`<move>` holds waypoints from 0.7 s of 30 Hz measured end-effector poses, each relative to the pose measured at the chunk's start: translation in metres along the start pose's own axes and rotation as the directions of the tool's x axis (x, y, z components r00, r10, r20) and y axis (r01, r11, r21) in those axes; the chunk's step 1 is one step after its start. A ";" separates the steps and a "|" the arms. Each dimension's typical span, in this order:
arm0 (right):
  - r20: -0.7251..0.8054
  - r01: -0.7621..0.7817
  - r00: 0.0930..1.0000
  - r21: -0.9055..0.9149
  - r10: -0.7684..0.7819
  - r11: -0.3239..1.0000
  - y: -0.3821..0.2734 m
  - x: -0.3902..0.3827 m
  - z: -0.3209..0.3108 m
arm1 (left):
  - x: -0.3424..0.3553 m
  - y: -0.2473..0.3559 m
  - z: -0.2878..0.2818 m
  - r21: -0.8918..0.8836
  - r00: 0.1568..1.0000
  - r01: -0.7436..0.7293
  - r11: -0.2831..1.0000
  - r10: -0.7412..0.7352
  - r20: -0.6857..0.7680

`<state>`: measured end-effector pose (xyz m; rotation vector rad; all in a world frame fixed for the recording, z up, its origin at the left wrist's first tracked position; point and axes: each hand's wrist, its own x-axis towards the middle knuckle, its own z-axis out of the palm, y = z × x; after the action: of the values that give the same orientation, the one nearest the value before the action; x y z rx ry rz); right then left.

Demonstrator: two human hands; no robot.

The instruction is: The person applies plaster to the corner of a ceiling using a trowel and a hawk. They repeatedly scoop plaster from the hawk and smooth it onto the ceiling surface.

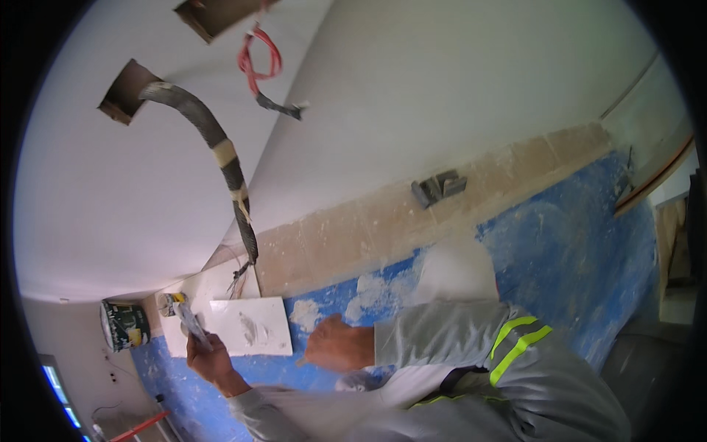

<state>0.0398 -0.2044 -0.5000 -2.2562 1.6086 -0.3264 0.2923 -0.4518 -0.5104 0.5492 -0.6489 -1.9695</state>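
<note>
My left hand [210, 361] is closed round a putty knife [190, 320], a pale, smeared blade that points up and away from me. Just beyond its tip stands a small tub [171, 303] with a yellowish label. My right hand [339, 346] is curled near the right edge of a white board [274, 324], which has a grey smear of filler on its face. A small tan end shows under the right fingers, too blurred to name. Both forearms wear grey sleeves, the right with a bright yellow band.
Blue sheeting [567, 214], spotted white, covers the floor beside a strip of brownish tiles [353, 236]. A large dark bucket [124, 325] stands at the left. A thick black cable bundle [193, 110] and red wires [258, 59] hang from wall openings. Grey pieces [439, 187] lie on the tiles.
</note>
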 end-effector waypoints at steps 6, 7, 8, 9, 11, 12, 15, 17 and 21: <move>-0.265 0.083 0.964 0.176 -0.034 0.981 0.003 -0.013 0.009 | 0.002 -0.017 0.023 0.083 0.983 -0.015 0.996 0.030 -0.181; -0.139 0.065 0.989 0.174 -0.041 0.983 0.002 -0.011 -0.007 | 0.002 -0.016 0.019 0.119 0.988 0.004 0.993 0.014 -0.156; -0.010 0.047 0.999 0.170 -0.046 0.984 0.002 -0.008 -0.020 | 0.003 -0.012 0.011 0.154 0.991 0.023 0.988 -0.003 -0.132; 0.116 0.024 0.992 0.166 -0.044 0.986 0.004 -0.006 -0.025 | 0.005 -0.014 0.016 0.194 0.994 0.044 0.980 -0.023 -0.106; 0.006 0.032 0.999 0.112 -0.033 0.993 0.005 -0.009 -0.018 | 0.005 -0.018 0.023 0.184 0.994 0.036 0.982 -0.016 -0.106; -0.105 0.046 0.994 0.065 -0.039 0.997 0.004 -0.013 -0.009 | 0.002 -0.019 0.025 0.188 0.988 0.007 0.982 0.022 -0.151; -0.076 0.101 0.993 0.215 -0.086 0.971 0.009 -0.004 0.003 | 0.004 -0.020 0.008 0.257 0.994 -0.046 0.965 0.070 -0.087; -0.036 0.058 0.998 0.463 -0.047 0.885 0.014 0.009 0.014 | 0.003 -0.032 0.012 0.296 0.993 -0.090 0.951 0.109 -0.047; 0.166 -0.241 0.953 0.923 0.254 0.300 0.029 0.013 -0.011 | -0.007 -0.062 0.053 0.290 0.999 -0.042 0.956 0.048 -0.013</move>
<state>0.0149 -0.2271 -0.5016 -1.0488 1.1884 -0.9118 0.2221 -0.4089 -0.5094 0.7246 -0.9383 -1.8349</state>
